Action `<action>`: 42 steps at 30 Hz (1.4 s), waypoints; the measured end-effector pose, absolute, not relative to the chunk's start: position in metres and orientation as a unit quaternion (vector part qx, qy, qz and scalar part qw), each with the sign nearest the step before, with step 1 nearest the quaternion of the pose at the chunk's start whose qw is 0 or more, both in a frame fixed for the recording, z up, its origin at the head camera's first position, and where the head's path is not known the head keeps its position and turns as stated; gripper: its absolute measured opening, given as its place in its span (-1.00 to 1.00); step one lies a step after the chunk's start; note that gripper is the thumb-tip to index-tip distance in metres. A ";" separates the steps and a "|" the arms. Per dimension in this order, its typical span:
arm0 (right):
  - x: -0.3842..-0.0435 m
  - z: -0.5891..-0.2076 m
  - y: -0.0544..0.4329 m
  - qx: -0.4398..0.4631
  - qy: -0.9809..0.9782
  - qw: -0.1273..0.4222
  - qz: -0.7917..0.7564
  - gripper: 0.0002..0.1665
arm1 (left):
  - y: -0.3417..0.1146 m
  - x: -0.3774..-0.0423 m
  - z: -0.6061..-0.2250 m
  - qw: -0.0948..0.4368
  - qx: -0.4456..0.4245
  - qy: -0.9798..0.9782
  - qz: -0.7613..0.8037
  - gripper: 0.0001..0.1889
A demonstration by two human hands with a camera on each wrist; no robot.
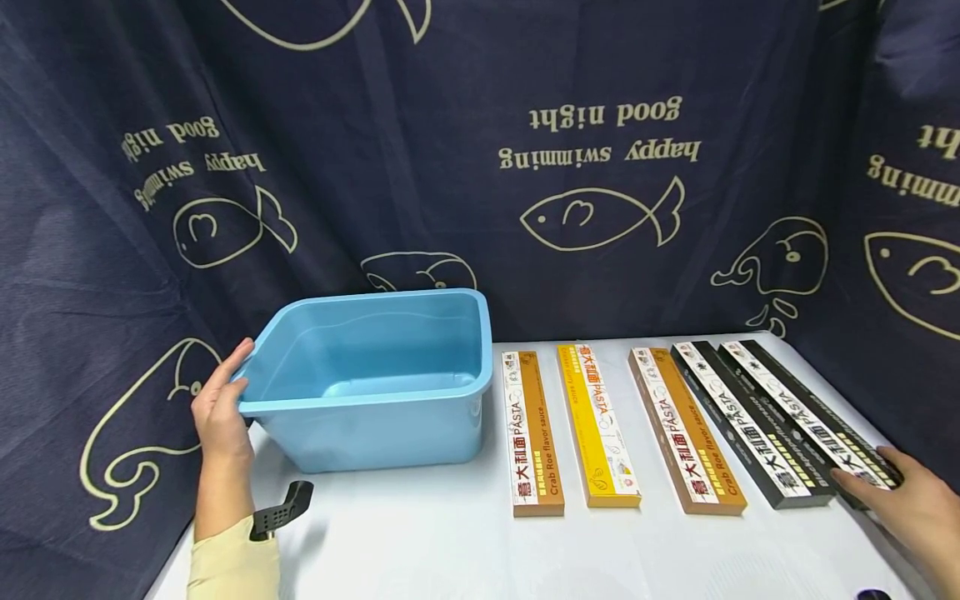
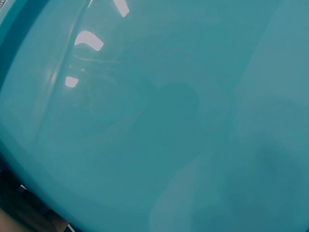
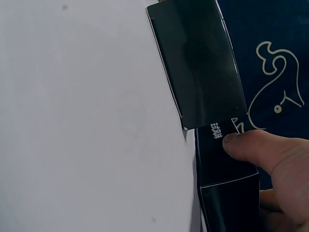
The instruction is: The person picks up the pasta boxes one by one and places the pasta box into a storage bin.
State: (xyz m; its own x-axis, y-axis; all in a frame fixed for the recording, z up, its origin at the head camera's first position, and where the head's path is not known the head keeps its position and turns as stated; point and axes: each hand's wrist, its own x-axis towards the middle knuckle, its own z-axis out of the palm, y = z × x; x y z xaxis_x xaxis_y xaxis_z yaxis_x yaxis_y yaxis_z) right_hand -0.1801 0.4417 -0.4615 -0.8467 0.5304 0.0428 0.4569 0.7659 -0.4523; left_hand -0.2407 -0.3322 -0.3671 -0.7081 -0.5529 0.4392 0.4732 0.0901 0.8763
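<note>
A light-blue plastic bin [image 1: 375,437] stands at the left of the white table, its open top facing up. My left hand [image 1: 222,408] grips the left rim; the bin's glossy blue surface [image 2: 145,121] fills most of the left wrist view. Far right lies a black pasta box [image 1: 806,408], with my right hand [image 1: 911,500] pinching its near end. In the right wrist view the thumb [image 3: 241,144] presses one side of that box [image 3: 227,164], while the fingers on the far side are mostly hidden. Beside it lies another black pasta box [image 1: 750,425].
Left of the black boxes lie a brown pasta box [image 1: 693,433], a yellow one [image 1: 596,425] and another brown one [image 1: 532,433] nearest the bin. Dark blue curtain [image 1: 420,167] with fish and whale drawings encloses the back and sides of the white table [image 1: 420,533].
</note>
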 end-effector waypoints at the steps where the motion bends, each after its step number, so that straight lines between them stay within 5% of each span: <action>1: -0.180 -0.461 0.441 -0.262 -0.935 0.092 0.220 0.05 | -0.332 -0.241 -0.367 0.381 0.032 -0.633 -0.673 -0.45; 19: -0.182 -0.439 0.435 -0.283 -0.909 0.139 0.274 -0.03 | -0.332 -0.239 -0.367 0.387 0.032 -0.628 -0.674 -0.46; 28: -0.184 -0.427 0.438 -0.213 -0.908 0.228 0.279 -0.13 | -0.330 -0.239 -0.366 0.392 0.026 -0.616 -0.683 -0.46; 42: -0.182 -0.394 0.421 -0.236 -0.907 0.254 0.238 -0.07 | -0.332 -0.241 -0.368 0.391 0.034 -0.629 -0.671 -0.45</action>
State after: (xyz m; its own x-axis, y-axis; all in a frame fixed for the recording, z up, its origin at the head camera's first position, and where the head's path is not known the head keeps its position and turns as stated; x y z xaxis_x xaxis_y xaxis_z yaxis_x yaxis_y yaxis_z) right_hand -0.1822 0.4206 -0.3943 -0.7594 0.5489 0.3494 0.3064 0.7754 -0.5522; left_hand -0.2412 -0.3322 -0.3685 -0.6921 -0.5674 0.4462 0.4812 0.0981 0.8711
